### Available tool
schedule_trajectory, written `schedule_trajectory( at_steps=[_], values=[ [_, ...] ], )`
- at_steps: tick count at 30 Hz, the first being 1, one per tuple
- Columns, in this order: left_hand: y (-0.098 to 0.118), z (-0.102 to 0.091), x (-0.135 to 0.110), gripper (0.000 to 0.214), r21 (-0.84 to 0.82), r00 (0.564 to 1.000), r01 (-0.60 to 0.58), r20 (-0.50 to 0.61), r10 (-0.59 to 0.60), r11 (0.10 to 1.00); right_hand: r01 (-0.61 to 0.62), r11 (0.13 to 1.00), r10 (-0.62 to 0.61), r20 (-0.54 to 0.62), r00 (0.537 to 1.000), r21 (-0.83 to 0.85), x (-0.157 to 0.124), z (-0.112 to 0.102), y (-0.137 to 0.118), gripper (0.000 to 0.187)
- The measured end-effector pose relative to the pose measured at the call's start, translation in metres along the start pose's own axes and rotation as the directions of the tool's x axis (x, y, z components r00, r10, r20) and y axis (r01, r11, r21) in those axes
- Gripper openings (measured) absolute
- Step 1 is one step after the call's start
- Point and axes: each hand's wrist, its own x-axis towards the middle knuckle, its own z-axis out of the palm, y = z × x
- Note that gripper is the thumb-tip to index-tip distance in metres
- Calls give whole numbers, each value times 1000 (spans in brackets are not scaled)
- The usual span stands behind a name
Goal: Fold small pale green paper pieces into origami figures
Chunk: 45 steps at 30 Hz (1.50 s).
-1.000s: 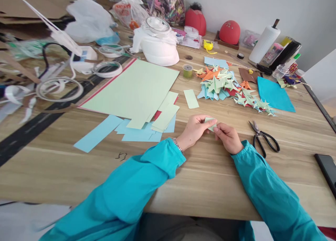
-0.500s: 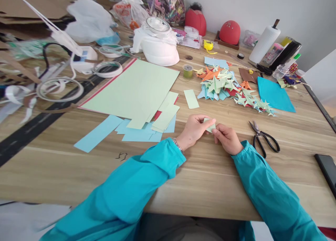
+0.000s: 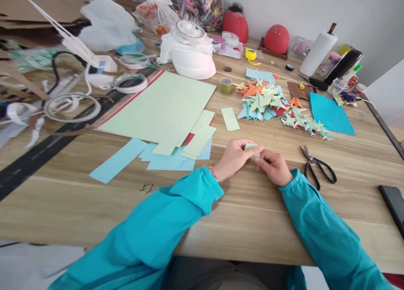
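Observation:
A small piece of pale green paper point(image 3: 251, 146) is pinched between my two hands above the table. My left hand point(image 3: 234, 156) grips its left side, with the thumb lying across the front. On the right edge, the thumb and fingertips of my right hand point(image 3: 273, 166) close on the same paper. Part of the paper is hidden behind my fingers. Just beyond my hands lies a flat pale green strip point(image 3: 230, 119). Black-handled scissors point(image 3: 314, 163) rest to the right of my right hand, blades partly apart.
Large green sheets point(image 3: 158, 107) and blue strips point(image 3: 170, 158) lie to the left. Folded paper stars point(image 3: 260, 100) are heaped at the back, near a thread spool point(image 3: 226, 86) and a turquoise sheet point(image 3: 331, 113). A phone point(image 3: 393, 206) sits at the right edge. Tape rolls point(image 3: 72, 107) and a glue gun crowd the left.
The green paper has tilted, and less of its face shows now. My left thumb has slid slightly to the right across it. Everything else on the table stays put.

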Motion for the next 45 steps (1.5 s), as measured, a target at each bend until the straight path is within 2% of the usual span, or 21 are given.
schedule_trajectory(
  at_steps=[9,17,20,23,27,29,32,35,37,41,45],
  values=[
    [-5,-1,1,26,31,1000,-17,-18,18,999,36,999,-35,27,999,-37,-1,0,0,42],
    [-2,0,2,36,37,999,-17,-36,18,999,9,994,-10,-10,1000,-107,-3,4,0,39],
    [-1,1,2,38,-83,1000,10,-5,-10,997,-41,998,38,-75,996,-37,-1,3,2,40],
    [1,2,2,30,-173,997,39,66,-27,984,-69,996,78,-189,979,53,1,0,4,43],
    [3,1,3,20,-202,995,44,94,-25,978,-55,981,95,-212,973,188,3,-1,8,47],
    [3,0,3,16,-183,997,41,70,-29,982,-48,964,116,-250,961,262,3,0,11,43],
    [3,-1,2,17,-32,997,29,73,-27,999,-30,929,149,-298,943,369,4,1,15,32],
    [3,-1,0,18,116,993,-20,115,6,993,-3,932,117,-294,948,362,5,1,16,23],
    [3,1,-1,15,97,989,-37,148,22,995,13,939,98,-305,947,343,5,0,16,20],
    [2,2,-1,19,12,981,30,189,-32,999,34,927,110,-356,928,374,6,0,15,17],
    [-1,1,1,26,10,995,33,98,-34,999,41,910,121,-358,926,413,6,-1,15,16]
  ],
)
